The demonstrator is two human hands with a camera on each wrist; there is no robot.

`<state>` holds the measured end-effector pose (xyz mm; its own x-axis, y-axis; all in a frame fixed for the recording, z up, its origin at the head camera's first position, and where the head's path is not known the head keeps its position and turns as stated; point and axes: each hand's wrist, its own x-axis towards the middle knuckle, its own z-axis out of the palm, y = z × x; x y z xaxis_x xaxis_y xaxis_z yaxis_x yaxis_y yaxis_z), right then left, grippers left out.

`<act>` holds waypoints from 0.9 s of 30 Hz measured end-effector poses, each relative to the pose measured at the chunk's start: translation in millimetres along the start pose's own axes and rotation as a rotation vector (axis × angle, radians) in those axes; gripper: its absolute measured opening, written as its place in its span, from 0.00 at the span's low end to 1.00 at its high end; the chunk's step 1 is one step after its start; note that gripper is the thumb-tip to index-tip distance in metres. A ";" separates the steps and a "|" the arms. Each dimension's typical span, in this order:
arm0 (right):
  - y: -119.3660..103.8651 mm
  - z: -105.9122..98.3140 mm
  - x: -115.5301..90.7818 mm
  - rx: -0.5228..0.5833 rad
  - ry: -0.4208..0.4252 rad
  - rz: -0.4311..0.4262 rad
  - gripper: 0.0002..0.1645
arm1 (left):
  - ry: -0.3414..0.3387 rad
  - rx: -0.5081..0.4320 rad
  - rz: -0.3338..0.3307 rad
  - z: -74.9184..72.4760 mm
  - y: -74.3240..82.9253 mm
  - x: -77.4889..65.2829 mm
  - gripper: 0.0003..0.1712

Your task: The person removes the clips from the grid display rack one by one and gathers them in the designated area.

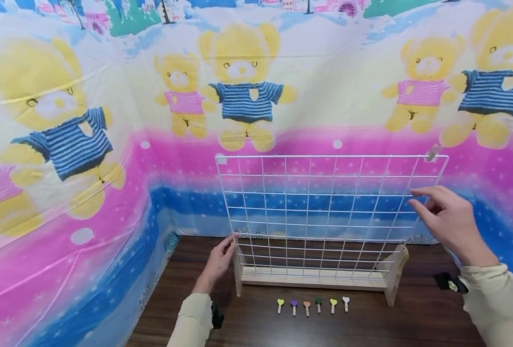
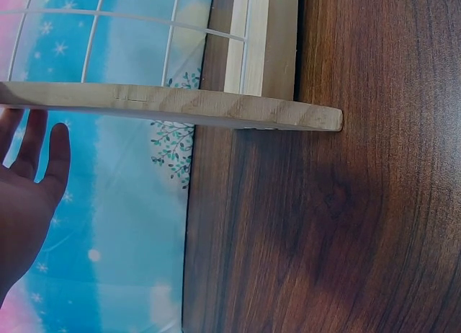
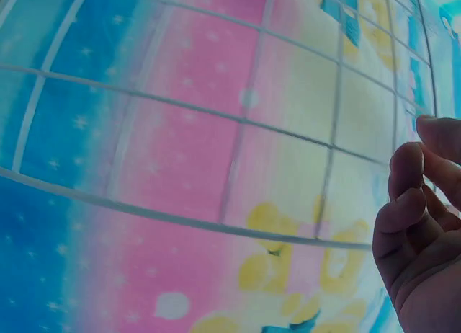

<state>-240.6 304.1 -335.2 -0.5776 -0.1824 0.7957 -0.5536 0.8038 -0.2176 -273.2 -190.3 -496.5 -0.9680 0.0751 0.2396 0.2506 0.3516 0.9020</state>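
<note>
A white wire grid [image 1: 310, 194] stands upright in a wooden stand [image 1: 392, 282] on the table. My left hand [image 1: 220, 258] is at the stand's left side, its fingers extended and fingertips at the wooden upright [image 2: 173, 102]. Beside the grid's right edge is my right hand [image 1: 449, 219], thumb and index finger spread a little apart with nothing visible between them; its other fingers are bent, as the right wrist view shows. Above that hand, a small clothespin [image 1: 432, 152] is clipped on the grid's top wire near the right corner.
In front of the stand, several mini clothespins with heart tops lie in a row, including a purple one [image 1: 294, 307], a dark green one [image 1: 319, 304] and a white one [image 1: 346, 303]. A bear-print curtain [image 1: 325, 106] hangs behind the dark wooden table [image 1: 174, 284].
</note>
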 end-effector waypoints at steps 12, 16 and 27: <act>7.3 -21.6 26.7 0.046 0.173 0.110 0.19 | 0.023 0.016 -0.005 5.6 -42.1 13.5 0.20; 4.8 -26.5 38.0 0.076 0.233 0.186 0.18 | 0.015 0.009 -0.008 4.7 -38.1 12.8 0.20; -1.9 -31.3 58.4 0.117 0.081 0.439 0.28 | -0.010 0.002 -0.006 -0.5 2.4 -1.1 0.20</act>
<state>-254.5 309.6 -270.6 -0.7261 0.2101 0.6547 -0.3334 0.7251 -0.6025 -271.5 -190.0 -494.5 -0.9696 0.0825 0.2303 0.2445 0.3540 0.9027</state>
